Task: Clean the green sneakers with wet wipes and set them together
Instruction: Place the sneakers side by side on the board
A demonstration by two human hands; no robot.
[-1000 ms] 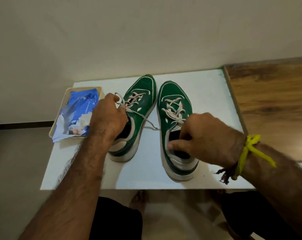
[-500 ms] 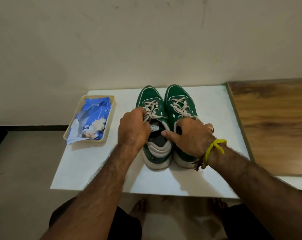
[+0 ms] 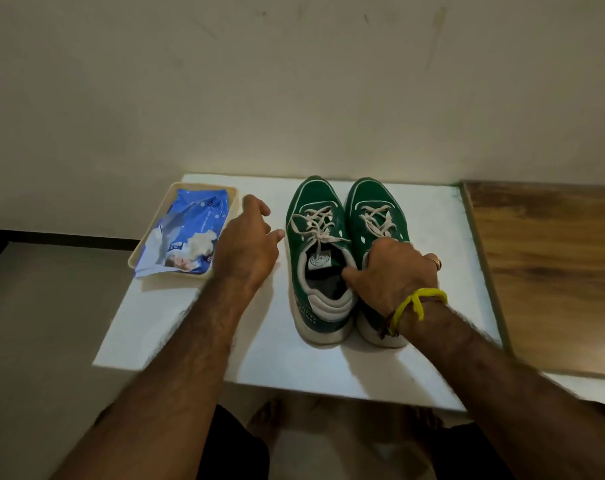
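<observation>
- Two green sneakers stand side by side on a white table (image 3: 432, 216), toes toward the wall, their inner sides touching: the left sneaker (image 3: 313, 216) and the right sneaker (image 3: 370, 199).
- Both have pale laces, white soles and white heel collars.
- Inside the left sneaker, a round white label sits on the insole; its writing is too small to read, as is the faint lettering along the heel.
- The right hand (image 3: 394, 275) rests on the rear of the right sneaker, fingers curled together over the collar and thumb reaching toward the left sneaker's opening; it seems to grip the collar, though the hand hides the contact.
- A yellow thread (image 3: 417, 303) is tied round that wrist, and a ring (image 3: 436, 262) shows on one finger.
- The left hand (image 3: 247, 247) hovers over the table between the left sneaker and a cream tray (image 3: 134, 261), fingers loosely apart, holding nothing.
- The tray holds a blue wipes packet (image 3: 190, 230) with a white wipe poking out; its print is unreadable.
</observation>
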